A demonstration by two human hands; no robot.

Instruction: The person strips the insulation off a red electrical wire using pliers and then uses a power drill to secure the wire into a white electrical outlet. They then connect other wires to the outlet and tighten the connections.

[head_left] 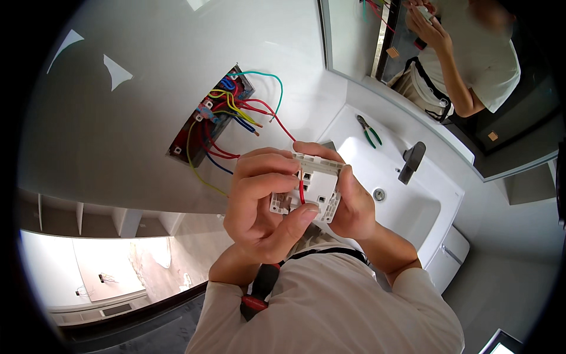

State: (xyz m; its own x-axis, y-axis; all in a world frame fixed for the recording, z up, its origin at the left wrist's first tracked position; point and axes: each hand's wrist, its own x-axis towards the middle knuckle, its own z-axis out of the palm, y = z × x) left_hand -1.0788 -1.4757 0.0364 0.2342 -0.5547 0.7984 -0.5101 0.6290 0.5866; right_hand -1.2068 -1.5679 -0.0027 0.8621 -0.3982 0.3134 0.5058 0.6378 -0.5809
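Held up between both hands, between wall and basin, tilted, terminal side to view: a white wiring plate. Clamped on its left side, the left hand, fingers curled together at the upper edge and thumb pressed on the lower part. Clamped on its right side, the right hand, thumb along the edge, fingers wrapped behind the top. Across the plate's left part, a short red wire, bare at its upper end, running down to the left thumb; cannot tell whether seated in a terminal.

Up and left, open room, crossed only by loose coloured wires from a dark recessed wall box. Close on the right, the rim of a white basin, with a grey faucet and green-handled pliers on the ledge. Close below, the wearer's pale shirt and a red-and-black tool handle at the waist.

Beyond, a smooth pale wall; upper right, a mirror reflecting a person; lower left, shelf compartments above a brightly lit area.
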